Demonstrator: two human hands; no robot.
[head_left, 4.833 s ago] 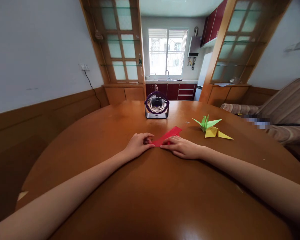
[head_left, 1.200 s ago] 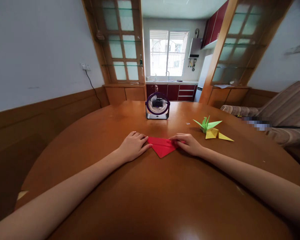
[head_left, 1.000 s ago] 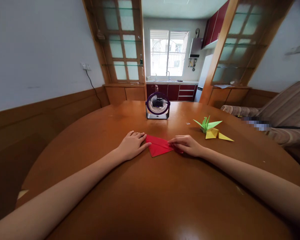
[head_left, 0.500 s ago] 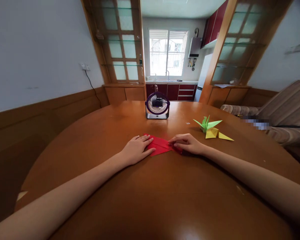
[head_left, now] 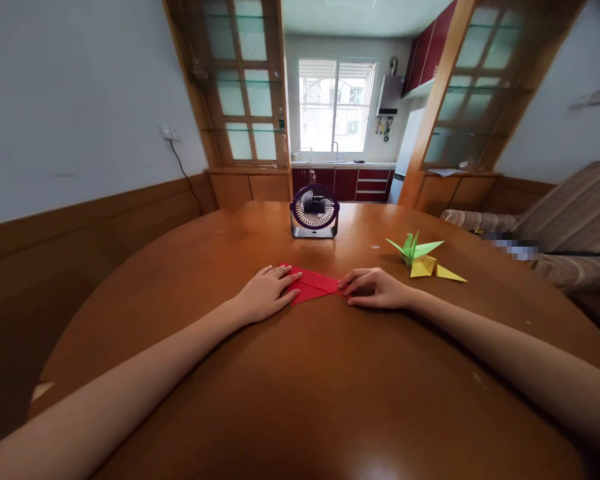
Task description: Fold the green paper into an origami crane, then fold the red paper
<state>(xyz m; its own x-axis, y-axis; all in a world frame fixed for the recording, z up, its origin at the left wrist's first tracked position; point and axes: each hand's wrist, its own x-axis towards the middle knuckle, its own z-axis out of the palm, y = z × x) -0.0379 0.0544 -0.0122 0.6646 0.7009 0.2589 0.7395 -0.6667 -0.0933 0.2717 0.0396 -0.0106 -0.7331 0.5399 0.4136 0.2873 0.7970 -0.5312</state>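
Observation:
A folded sheet of red origami paper (head_left: 314, 284) lies on the brown table (head_left: 300, 373) in front of me, with a crease line across it and a narrow end to the right. Flat on its left part rests my left hand (head_left: 267, 292), fingers stretched out over the paper. My right hand (head_left: 373, 288) is at the narrow right end, thumb and fingers curved together on the tip. Part of the tip is hidden behind the fingers.
Beyond the paper stands a small purple fan (head_left: 315, 212). To the right are a green paper crane (head_left: 413, 249) and a yellow folded paper piece (head_left: 424, 268), close together. A striped sofa (head_left: 570, 220) is past the table's right edge.
My left hand and the red paper have slid slightly left. The right tip, which was partly raised or folded under my right hand, now extends more flatly toward those fingers.

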